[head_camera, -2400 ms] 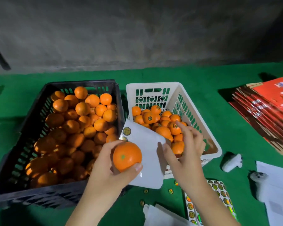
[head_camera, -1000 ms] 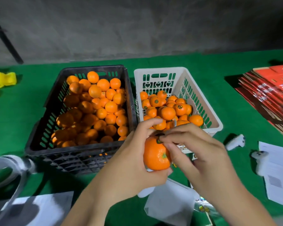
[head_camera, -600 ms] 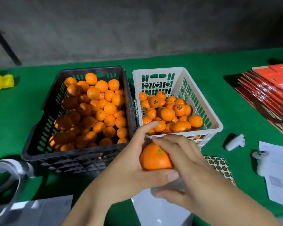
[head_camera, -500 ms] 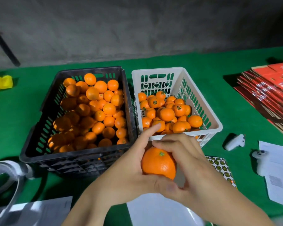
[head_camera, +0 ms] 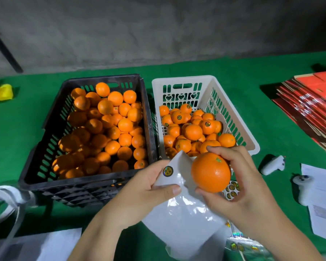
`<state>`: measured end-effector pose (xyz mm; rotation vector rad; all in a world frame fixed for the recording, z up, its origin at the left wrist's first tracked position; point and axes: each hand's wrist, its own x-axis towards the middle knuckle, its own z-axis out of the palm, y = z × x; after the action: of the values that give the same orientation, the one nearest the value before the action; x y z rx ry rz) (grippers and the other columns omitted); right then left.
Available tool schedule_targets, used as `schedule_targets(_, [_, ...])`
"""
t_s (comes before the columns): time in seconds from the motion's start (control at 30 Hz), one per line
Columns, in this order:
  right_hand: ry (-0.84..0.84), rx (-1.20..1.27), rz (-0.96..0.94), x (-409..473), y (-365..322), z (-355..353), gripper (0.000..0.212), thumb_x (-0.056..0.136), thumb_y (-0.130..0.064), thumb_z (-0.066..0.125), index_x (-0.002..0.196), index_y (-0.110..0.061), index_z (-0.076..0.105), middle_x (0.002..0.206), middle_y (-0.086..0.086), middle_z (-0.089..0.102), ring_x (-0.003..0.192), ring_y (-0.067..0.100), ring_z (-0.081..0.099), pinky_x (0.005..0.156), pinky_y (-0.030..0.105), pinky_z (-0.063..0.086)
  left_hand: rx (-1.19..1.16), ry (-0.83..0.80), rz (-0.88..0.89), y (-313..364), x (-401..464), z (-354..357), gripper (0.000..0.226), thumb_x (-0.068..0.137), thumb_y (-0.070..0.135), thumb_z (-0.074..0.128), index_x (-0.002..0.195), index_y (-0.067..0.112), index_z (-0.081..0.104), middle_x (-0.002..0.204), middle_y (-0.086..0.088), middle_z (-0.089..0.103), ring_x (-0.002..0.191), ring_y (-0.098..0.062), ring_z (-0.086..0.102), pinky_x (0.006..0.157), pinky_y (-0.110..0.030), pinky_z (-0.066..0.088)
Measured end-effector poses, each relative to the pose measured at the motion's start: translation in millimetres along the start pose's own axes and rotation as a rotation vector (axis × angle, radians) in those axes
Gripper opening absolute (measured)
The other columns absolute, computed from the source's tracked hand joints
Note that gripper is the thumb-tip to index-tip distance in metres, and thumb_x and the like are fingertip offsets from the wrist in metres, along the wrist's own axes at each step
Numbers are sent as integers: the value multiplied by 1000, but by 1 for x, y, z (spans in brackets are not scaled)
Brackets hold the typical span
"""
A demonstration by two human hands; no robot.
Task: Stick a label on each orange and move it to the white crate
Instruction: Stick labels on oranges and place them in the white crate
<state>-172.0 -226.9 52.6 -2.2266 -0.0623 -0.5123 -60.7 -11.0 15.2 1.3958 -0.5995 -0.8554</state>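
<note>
The right hand (head_camera: 241,187) grips an orange (head_camera: 211,172) just in front of the white crate (head_camera: 250,142). The left hand (head_camera: 149,189), left of the orange, pinches a white backing sheet (head_camera: 179,166) carrying one round label (head_camera: 167,171).

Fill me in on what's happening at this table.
A person is labelling oranges. The right hand holds an orange just in front of the white crate, which already holds labelled fruit. The left hand grips a white backing sheet with one sticker on it. The black crate beside it is full of oranges.
</note>
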Motion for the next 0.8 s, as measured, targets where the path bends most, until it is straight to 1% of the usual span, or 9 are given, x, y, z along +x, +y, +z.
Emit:
schedule_targets(0.13, [-29,-28,5,3,21,-1,69,79,-64,77,137,-41,49,131,-22,44,127,9,50,98,11,40,3,80,-14,-2,2,-4,43,105,17,66,144,33,59,139,1,70,124,-25,70,98,-40,60])
schedule_targets(0.23, [-27,-167,50,26,54,-7,68,81,-59,81,135,-42,43,125,-16,40,119,10,46,94,20,41,53,265,68,0,4,-6,37,101,26,67,136,39,64,133,5,73,119,-20,73,96,-45,62])
schedule_targets(0.33, [-84,-349,161,72,104,-9,77,81,-40,88,136,-32,35,130,-11,31,122,20,39,95,34,38,215,582,203,1,9,-10,31,97,32,68,124,48,65,122,17,74,109,-7,73,83,-24,63])
schedule_targets(0.4, [-129,-238,304,104,135,-5,78,83,-28,89,131,-39,29,127,-4,37,116,22,46,91,37,42,299,674,244,0,16,-15,32,101,25,71,114,54,63,116,23,72,105,2,71,76,-10,55])
schedule_targets(0.47, [-77,-166,372,126,162,5,80,82,-18,90,127,-39,28,123,3,45,113,30,53,89,45,49,350,679,246,-2,27,-21,35,101,19,69,111,51,62,113,29,69,105,8,67,73,-4,50])
schedule_targets(0.53, [-8,-236,399,136,188,18,76,82,-10,87,134,-21,32,129,13,43,122,40,50,99,51,47,332,658,239,-9,39,-25,33,102,15,68,117,44,62,113,29,69,108,9,66,76,-3,49])
schedule_targets(0.6, [-116,-293,505,138,207,30,70,89,-13,79,140,-9,31,146,21,36,133,48,43,107,53,43,267,639,218,-19,49,-27,31,104,15,67,125,37,62,117,24,71,112,3,67,82,-12,54])
schedule_targets(0.67, [-242,-305,624,137,219,38,66,96,-18,72,144,-11,27,152,22,29,136,51,41,109,56,41,279,636,198,-30,54,-27,29,104,24,67,128,39,61,122,19,70,116,-2,67,86,-18,54])
schedule_targets(0.8, [-145,-369,527,135,222,38,69,89,-8,70,142,-24,30,149,10,26,136,48,31,110,60,35,372,627,177,-41,57,-26,35,99,45,65,133,46,55,129,23,66,120,1,63,85,-14,52])
